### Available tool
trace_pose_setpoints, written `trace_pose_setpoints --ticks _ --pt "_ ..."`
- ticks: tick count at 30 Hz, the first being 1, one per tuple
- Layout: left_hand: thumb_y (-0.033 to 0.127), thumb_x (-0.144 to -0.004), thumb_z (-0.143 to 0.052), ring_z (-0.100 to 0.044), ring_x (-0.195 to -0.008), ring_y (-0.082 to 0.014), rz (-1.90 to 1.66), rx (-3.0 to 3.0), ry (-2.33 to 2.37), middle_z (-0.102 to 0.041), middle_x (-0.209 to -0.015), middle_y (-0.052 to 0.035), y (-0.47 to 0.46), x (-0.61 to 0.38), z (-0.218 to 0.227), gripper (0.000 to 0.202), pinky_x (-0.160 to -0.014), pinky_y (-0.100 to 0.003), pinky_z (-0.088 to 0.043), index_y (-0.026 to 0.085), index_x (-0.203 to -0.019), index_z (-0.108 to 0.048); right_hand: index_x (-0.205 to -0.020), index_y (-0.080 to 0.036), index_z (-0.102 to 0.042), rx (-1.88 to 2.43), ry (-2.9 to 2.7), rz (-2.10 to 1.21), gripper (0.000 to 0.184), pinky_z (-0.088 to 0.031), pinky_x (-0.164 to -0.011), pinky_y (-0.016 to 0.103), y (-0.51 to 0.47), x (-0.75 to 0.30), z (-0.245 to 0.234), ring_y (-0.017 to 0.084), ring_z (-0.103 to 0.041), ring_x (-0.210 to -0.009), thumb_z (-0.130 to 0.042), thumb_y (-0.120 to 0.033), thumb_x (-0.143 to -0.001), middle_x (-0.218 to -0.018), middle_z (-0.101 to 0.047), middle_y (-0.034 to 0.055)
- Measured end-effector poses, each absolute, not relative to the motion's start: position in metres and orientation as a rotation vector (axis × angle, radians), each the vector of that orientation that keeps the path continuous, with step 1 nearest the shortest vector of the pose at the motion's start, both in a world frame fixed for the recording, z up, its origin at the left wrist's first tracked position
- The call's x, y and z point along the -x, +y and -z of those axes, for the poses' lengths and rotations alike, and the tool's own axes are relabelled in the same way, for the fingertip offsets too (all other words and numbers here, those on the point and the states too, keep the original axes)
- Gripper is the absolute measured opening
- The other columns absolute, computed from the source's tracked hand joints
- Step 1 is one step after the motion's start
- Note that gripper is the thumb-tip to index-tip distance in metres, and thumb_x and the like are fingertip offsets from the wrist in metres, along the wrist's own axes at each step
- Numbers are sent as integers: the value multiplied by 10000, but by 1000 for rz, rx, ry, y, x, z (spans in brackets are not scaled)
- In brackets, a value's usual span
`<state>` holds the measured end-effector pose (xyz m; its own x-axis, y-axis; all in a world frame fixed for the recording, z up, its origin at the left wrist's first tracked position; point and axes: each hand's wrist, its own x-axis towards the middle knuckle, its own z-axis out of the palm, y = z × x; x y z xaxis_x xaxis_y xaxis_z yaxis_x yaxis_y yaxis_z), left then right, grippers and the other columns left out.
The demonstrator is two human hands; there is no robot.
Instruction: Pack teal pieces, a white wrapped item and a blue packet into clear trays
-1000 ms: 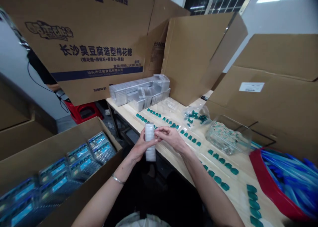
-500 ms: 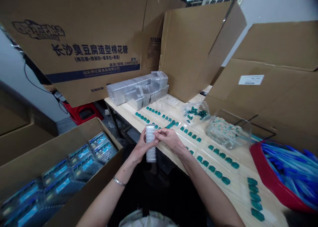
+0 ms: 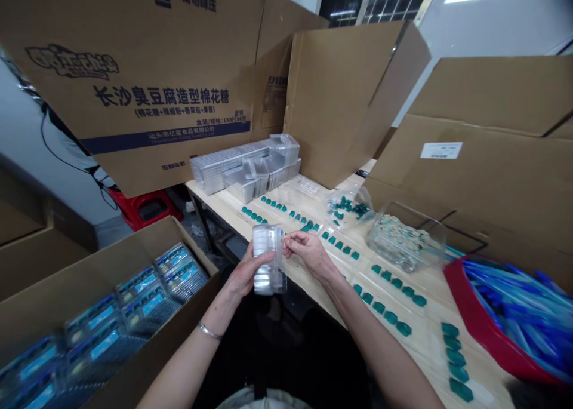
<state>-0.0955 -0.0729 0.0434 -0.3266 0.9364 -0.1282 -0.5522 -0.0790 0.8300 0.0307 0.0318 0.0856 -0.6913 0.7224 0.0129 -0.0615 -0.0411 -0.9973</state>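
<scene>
My left hand (image 3: 245,270) is closed around a stack of clear plastic trays (image 3: 263,282), held upright in front of the table edge, its thumb across the near face. Along the stack's right side, a thin clear tray (image 3: 282,282) stands partly apart from the others. My right hand (image 3: 308,252) is closed in a pinch at that tray's right edge. Just beyond my hands, rows of small dark green pieces (image 3: 253,214) lie on the wooden table (image 3: 331,289), in what look like shallow clear trays.
At the back stand stacked clear plastic trays (image 3: 237,164). A bag of green pieces (image 3: 349,206), a clear bin of small packets (image 3: 398,236) and a red basin (image 3: 470,313) of blue items line the right. An open carton (image 3: 197,301) of blue packages sits left; large cardboard boxes (image 3: 340,98) rise behind.
The clear tray at the stack's right side has come away from it, and my right hand has moved slightly right with its edge. The view has shifted a little.
</scene>
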Motion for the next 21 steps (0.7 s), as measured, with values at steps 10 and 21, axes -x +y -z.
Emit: trace_pose_setpoints --ticks 10,21 --pt "280 -658 -733 -629 -795 -176 -1682 -476 1023 -645 -969 -52 -81 111 -49 682 -806 -357 -474 244 -1273 -441 -726 -147 -637 878 -1520 -1231 226 -499 -602 266 156 -63 -114 123 -579 -576 -669 -359 -652 -678 -625 23" --pt "221 -606 -775 -587 -989 -220 -1655 -637 1111 -590 -1136 -109 -64 88 -42 880 -947 -400 -388 218 -1361 -322 -710 -168 -653 698 -1867 -1709 207 -493 -617 243 19 -25 -86 115 -587 -593 -662 -373 -682 -647 -641 -11"
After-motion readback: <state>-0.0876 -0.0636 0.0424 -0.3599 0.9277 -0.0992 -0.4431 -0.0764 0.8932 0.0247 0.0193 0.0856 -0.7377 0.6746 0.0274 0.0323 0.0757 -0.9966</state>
